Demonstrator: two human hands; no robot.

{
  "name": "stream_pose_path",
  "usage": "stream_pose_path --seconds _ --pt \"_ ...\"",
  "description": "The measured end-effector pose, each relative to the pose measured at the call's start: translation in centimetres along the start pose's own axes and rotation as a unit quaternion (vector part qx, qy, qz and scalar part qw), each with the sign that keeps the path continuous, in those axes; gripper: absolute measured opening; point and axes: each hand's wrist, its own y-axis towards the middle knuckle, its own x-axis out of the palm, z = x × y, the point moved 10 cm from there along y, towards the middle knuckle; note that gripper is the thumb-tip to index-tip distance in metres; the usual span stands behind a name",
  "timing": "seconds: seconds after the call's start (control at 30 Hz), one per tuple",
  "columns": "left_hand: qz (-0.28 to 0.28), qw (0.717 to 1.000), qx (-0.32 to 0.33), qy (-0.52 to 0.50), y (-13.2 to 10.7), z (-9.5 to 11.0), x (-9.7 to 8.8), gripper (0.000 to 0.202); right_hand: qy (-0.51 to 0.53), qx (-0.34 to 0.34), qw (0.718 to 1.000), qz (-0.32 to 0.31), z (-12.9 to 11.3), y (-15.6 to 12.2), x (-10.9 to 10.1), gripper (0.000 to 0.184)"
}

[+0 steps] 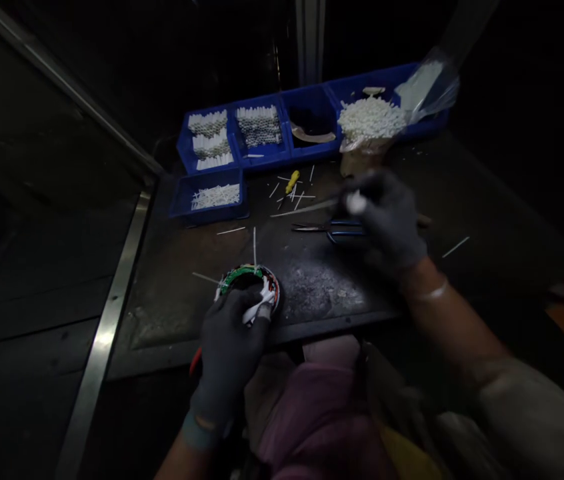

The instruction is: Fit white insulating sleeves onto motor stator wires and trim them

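Head view. The left hand [229,340] clasps the wound ring [252,283] at the near edge of the surface [322,287], fingers over its near rim. The ring lies roughly flat, opening upward, with one thin white sleeve standing upright at its far rim. It is judged stiff at the core but delicate in its wires and sleeves, so grip it by the outer rim. The right hand [387,217], blurred, pinches a small white piece [356,202] above the blue-handled pliers [332,230], well apart from the ring.

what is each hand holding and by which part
The left hand grips the wire-wound ring by its near rim. The right hand pinches a small white piece; blur hides which part of it.
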Motion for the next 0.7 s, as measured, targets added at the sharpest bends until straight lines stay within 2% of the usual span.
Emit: stream_pose_path --seconds 0.07,0.13,0.2,0.27,0.33,0.4,0.53,0.7 --pt "0.001 1.000 0.009 0.001 -0.1 0.3 0.0 0.015 0.060 0.094 0.993 -0.041 0.7 -5.9 2.2 0.017" --pt "-0.003 1.000 0.019 0.000 -0.1 0.7 -0.1 0.014 0.104 0.183 0.976 -0.048 2.0 -10.9 3.4 0.015" --pt "-0.004 1.000 0.020 0.001 -0.2 0.8 -0.1 0.013 0.147 0.258 0.955 -0.031 3.5 -14.5 3.5 0.013" --pt "-0.002 1.000 0.016 0.006 -0.3 0.7 -0.2 0.012 0.194 0.292 0.936 -0.014 4.3 -16.5 3.0 0.014" --pt "-0.001 1.000 0.014 0.012 -0.3 0.8 -0.1 0.013 0.222 0.272 0.936 -0.031 3.9 -17.3 2.6 0.012" --pt "-0.001 1.000 0.018 0.019 -0.2 0.9 -0.1 0.013 0.208 0.220 0.949 -0.085 2.6 -17.5 2.7 0.010" --pt "-0.004 0.999 0.020 0.027 -0.1 1.2 -0.1 0.013 0.104 0.154 0.961 -0.206 1.5 -19.0 4.1 0.018" --pt "-0.009 0.999 0.027 0.027 -0.1 1.5 -0.1 0.013 0.020 0.132 0.954 -0.270 2.0 -20.5 4.6 0.025"
